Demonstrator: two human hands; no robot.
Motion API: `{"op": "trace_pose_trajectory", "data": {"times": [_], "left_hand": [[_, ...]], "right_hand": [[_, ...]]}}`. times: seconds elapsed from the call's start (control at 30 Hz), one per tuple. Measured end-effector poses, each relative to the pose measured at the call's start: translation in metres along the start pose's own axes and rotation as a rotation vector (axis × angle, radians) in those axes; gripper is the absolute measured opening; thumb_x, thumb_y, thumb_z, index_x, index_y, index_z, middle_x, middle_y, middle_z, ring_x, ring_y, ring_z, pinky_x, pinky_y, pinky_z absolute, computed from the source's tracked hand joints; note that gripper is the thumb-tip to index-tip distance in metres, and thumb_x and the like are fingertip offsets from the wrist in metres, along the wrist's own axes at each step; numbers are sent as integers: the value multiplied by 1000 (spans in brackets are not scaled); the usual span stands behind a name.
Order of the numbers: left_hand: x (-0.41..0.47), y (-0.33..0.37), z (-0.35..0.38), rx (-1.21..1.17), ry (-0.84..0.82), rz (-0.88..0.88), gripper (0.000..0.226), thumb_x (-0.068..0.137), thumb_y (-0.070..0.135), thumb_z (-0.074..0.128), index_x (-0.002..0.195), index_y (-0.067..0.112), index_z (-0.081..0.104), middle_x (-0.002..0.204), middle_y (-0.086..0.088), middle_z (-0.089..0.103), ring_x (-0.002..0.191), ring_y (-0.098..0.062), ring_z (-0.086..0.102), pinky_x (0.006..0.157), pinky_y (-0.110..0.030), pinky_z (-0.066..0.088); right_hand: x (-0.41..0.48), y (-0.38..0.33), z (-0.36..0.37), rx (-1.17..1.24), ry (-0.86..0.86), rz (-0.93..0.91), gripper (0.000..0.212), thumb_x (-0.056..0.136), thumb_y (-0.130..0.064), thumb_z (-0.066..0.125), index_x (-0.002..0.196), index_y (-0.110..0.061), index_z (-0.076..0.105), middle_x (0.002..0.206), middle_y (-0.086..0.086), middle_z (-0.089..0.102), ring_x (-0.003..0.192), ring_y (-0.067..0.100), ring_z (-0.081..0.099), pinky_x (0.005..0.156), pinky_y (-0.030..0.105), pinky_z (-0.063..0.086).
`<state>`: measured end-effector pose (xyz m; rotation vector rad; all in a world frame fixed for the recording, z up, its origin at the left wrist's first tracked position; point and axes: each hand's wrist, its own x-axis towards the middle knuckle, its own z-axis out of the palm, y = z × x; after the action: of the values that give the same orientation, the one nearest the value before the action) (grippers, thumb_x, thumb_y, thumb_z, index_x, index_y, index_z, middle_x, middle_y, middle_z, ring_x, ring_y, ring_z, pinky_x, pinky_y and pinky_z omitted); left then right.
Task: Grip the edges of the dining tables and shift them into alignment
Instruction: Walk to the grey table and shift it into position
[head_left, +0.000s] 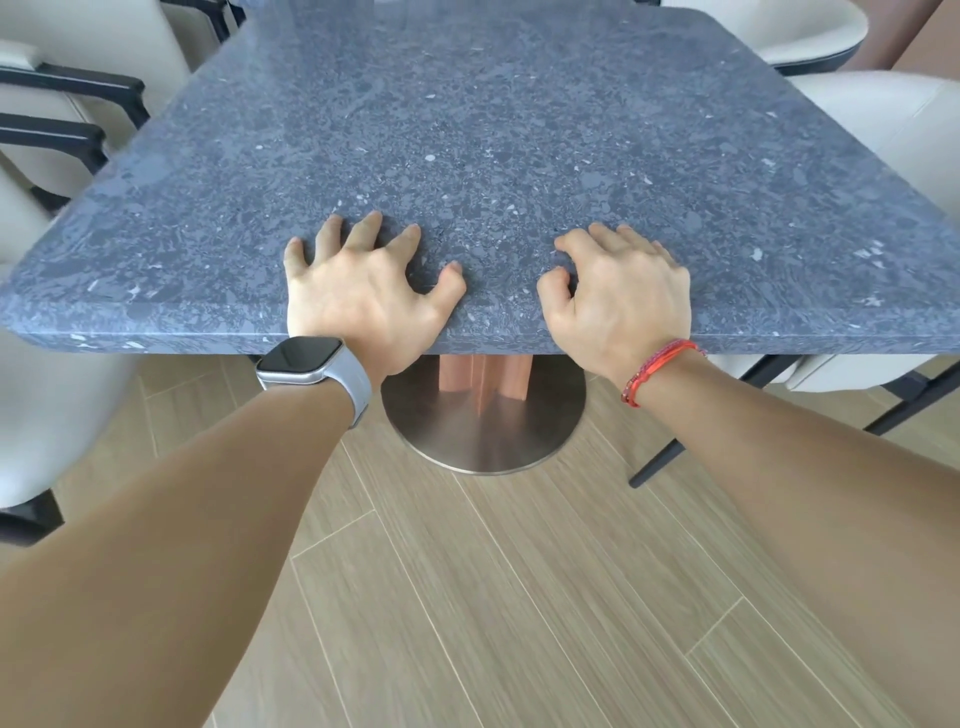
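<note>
A square dining table (493, 130) with a dark grey speckled stone top fills the upper half of the view. It stands on a copper-coloured pedestal (485, 379) with a round metal foot (483, 441). My left hand (363, 291), with a watch on its wrist, lies palm down on the near edge, fingers spread and curled on the top. My right hand (618, 291), with a red bracelet, rests the same way a little to the right. Both hands press on the top at its near edge; nothing wraps under it that I can see.
Cream chairs with black frames stand around the table: two at the left (62, 104), one blurred at the near left (47, 415), two at the right (893, 135). Black chair legs (675, 447) reach onto the wood-plank floor (519, 597) at the right.
</note>
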<state>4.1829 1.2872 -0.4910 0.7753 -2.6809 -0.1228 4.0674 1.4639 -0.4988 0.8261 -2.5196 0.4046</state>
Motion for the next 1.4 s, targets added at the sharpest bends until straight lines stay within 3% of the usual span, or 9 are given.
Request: {"op": "trace_pose_trajectory", "data": {"times": [0.13,0.27,0.37,0.43,0.6,0.77,1.03,1.4], "left_hand": [[1,-3,-5,-39,-54,-20,77,85,78,28,145,37,53,158,2,44,149,-27,31,122,-56,16],[2,-7,-20,-208,-114,-44,76,81,74,38,143,34,57,157,2,45,149,-26,34,123,-51,19],[-2,-34,-37,-218,-1,-83,72,81,69,40,135,29,64,148,-1,54,138,-33,45,115,-49,34],[-8,-64,-41,-89,34,-131,71,83,70,39,138,31,61,153,-3,50,143,-35,37,118,-52,25],[-9,-114,-26,4,-10,-251,75,85,77,32,149,40,47,164,0,35,155,-33,17,124,-57,3],[0,-113,-17,-34,42,-323,70,85,77,33,143,42,53,158,7,44,152,-27,26,122,-57,10],[-4,-114,-13,-12,145,-273,65,84,73,37,132,38,66,150,5,54,146,-29,37,121,-58,17],[-4,-115,-14,-11,140,-259,64,86,71,37,135,39,62,153,5,51,146,-29,36,120,-57,17]], "right_hand": [[1,-3,-3,14,-28,16,54,88,-51,38,102,-11,72,95,11,71,101,39,62,93,53,46],[3,-31,-19,61,-143,40,79,81,-76,29,117,-18,69,121,16,66,123,38,52,107,56,32],[3,-83,-16,113,-120,-114,79,84,-77,28,138,-29,59,150,26,45,141,44,37,115,64,18],[-1,-109,-4,83,-199,-161,81,85,-79,22,148,-34,47,159,27,32,147,47,26,116,66,13],[-5,-120,14,-60,-252,-182,83,84,-80,14,149,-37,43,156,24,38,144,47,30,113,64,20],[-5,-123,16,-75,-227,-196,81,86,-80,15,146,-36,47,152,24,44,140,47,35,110,60,25],[-4,-125,15,-95,-218,-188,82,87,-78,14,148,-35,47,153,26,43,141,48,36,111,58,26],[-5,-125,14,-96,-232,-193,82,87,-79,15,149,-36,45,154,25,41,142,48,33,112,59,24]]}}
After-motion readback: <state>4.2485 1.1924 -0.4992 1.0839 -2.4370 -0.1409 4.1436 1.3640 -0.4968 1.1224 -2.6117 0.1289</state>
